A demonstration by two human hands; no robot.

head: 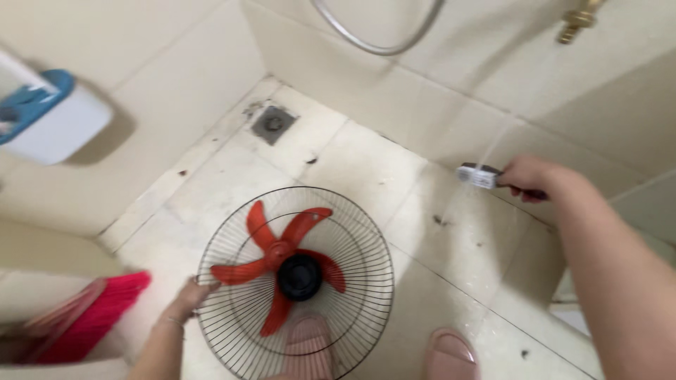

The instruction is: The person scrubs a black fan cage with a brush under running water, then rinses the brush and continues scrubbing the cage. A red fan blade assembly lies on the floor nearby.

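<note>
Two pink slippers, one (308, 350) showing through the wire and the other (451, 355) just to the right, are standing closest to the viewer, planted at the near edge of the fan guard (296, 281). That round wire cage is lying flat on the tiled floor (451, 260), with the red fan blade (278, 264) and its black hub sitting inside it, so everything else is best placed from it.

At the guard's left rim the left hand (189, 299) is gripping the wire, fingers curled around the outer ring, apparently steadying the cage so it is not sliding on the wet-looking tiles.

Up and to the right of the guard, well apart from it, the right hand (529, 177) is clenching the dark handle of a spray nozzle (479, 176), its pale head pointing left toward the wall; a faint streak near it may be water, though the blur is making that hard to tell.

Beyond the guard, toward the far corner, a square floor drain (273, 124) is sitting in the tiles. Left of the guard, a pink broom head (91, 317) is leaning low against the wall, and higher on that side a white and blue container (49, 116) is hanging. A brass tap (579, 21) is projecting from the far wall above.
</note>
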